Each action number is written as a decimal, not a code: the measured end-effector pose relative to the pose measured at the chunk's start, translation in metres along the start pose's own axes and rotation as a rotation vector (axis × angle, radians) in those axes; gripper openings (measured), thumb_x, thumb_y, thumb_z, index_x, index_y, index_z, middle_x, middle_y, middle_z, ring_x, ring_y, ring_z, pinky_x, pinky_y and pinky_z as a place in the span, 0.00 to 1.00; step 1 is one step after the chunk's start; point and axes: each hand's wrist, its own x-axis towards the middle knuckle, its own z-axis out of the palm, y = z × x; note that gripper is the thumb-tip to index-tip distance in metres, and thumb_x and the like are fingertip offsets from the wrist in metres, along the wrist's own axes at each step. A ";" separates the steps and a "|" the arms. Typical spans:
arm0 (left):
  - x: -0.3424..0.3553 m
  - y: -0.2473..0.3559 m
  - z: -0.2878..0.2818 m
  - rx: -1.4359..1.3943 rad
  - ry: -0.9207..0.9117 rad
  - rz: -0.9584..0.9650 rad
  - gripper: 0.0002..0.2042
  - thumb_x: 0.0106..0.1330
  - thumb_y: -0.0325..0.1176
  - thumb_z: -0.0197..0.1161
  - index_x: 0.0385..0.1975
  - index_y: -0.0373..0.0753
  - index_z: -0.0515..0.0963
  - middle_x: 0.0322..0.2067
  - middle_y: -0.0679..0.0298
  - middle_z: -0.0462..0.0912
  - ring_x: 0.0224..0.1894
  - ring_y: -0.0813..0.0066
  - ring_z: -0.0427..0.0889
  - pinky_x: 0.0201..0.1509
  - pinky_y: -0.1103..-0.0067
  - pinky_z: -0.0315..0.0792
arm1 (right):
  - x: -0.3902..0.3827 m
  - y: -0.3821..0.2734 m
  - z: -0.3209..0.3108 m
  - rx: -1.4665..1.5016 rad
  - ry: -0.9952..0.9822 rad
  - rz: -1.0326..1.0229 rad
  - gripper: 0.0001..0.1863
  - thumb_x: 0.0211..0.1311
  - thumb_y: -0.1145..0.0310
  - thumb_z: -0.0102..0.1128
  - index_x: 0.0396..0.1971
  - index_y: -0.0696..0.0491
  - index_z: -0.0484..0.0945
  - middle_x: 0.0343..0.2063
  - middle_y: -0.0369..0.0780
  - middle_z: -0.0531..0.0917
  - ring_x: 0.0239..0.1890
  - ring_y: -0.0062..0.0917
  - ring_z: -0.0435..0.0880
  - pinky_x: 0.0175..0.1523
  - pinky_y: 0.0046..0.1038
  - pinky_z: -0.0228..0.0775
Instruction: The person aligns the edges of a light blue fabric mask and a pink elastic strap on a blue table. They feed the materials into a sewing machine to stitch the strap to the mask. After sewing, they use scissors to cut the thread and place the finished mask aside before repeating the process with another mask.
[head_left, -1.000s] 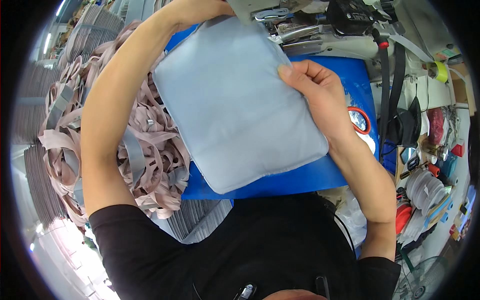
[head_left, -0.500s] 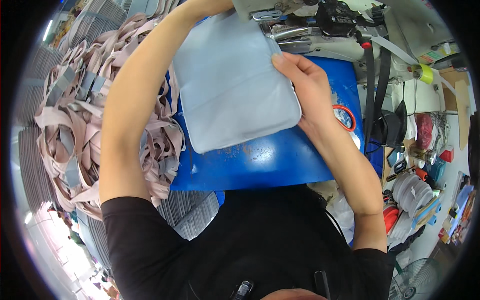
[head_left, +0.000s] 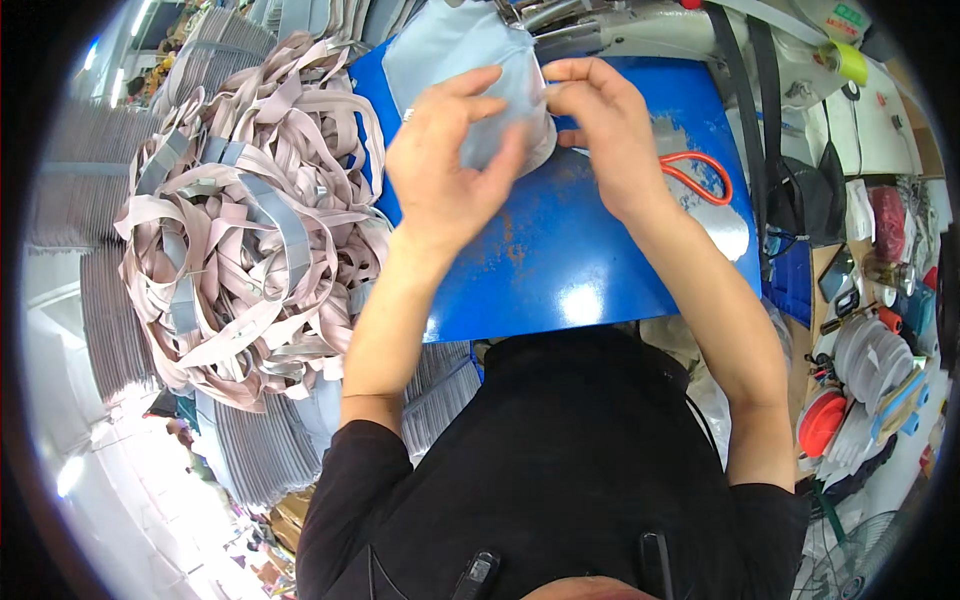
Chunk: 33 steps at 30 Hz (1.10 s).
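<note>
A light blue-grey fabric panel (head_left: 455,55) with a pale edge lies on the blue table (head_left: 550,270), its far end at the metal parts of a sewing machine (head_left: 640,35). My left hand (head_left: 440,165) is over the panel's near left part, fingers apart and thumb smeared by motion. At the panel's right edge is my right hand (head_left: 610,125), its fingers bent and thumb apart; the fingertips are close to the edge, and whether they touch it I cannot tell. Scissors with red-orange handles (head_left: 715,180) lie beside my right wrist, their blades partly hidden under the hand.
To the left, a tangled heap of pink-beige and grey straps (head_left: 250,240) reaches the table edge. Bundled stacks of grey panels (head_left: 265,445) stand around it. Black straps (head_left: 765,110) hang at the right, near a crowded shelf with white reels (head_left: 872,355) and tools.
My left hand has come back from the far end to above the panel. My right hand's pinch on the edge has loosened. The panel sits farther away, and the view has shifted.
</note>
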 end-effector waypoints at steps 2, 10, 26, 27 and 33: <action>0.005 -0.007 -0.006 0.034 -0.012 0.113 0.14 0.51 0.25 0.75 0.37 0.39 0.80 0.46 0.57 0.88 0.43 0.58 0.87 0.45 0.71 0.81 | -0.003 0.009 0.002 -0.440 0.061 -0.166 0.22 0.55 0.60 0.71 0.46 0.58 0.82 0.34 0.39 0.82 0.36 0.26 0.82 0.42 0.29 0.77; 0.008 -0.012 0.008 -0.014 -0.088 0.238 0.10 0.50 0.22 0.72 0.31 0.38 0.81 0.39 0.61 0.90 0.40 0.63 0.88 0.41 0.73 0.81 | -0.008 0.020 -0.009 -0.052 0.024 0.013 0.14 0.61 0.65 0.71 0.39 0.61 0.85 0.29 0.37 0.85 0.30 0.18 0.83 0.33 0.21 0.76; 0.046 -0.043 0.024 -0.006 -0.183 0.255 0.07 0.56 0.23 0.71 0.33 0.39 0.82 0.37 0.65 0.90 0.36 0.66 0.87 0.39 0.72 0.74 | 0.024 0.009 0.016 0.238 0.053 0.134 0.13 0.64 0.70 0.69 0.44 0.61 0.85 0.36 0.39 0.88 0.34 0.19 0.85 0.36 0.23 0.79; 0.052 -0.046 0.025 0.018 -0.182 0.249 0.07 0.56 0.22 0.71 0.34 0.39 0.83 0.38 0.65 0.91 0.36 0.65 0.87 0.40 0.72 0.76 | 0.032 0.010 0.019 0.240 0.070 0.133 0.13 0.63 0.71 0.69 0.45 0.62 0.85 0.36 0.39 0.88 0.34 0.20 0.85 0.37 0.24 0.79; -0.001 -0.010 0.016 -0.194 -0.119 0.160 0.11 0.64 0.23 0.68 0.45 0.32 0.82 0.48 0.51 0.87 0.48 0.55 0.87 0.56 0.69 0.78 | 0.044 0.018 0.031 0.291 0.173 0.065 0.12 0.59 0.71 0.73 0.38 0.64 0.87 0.30 0.38 0.87 0.34 0.20 0.83 0.37 0.23 0.73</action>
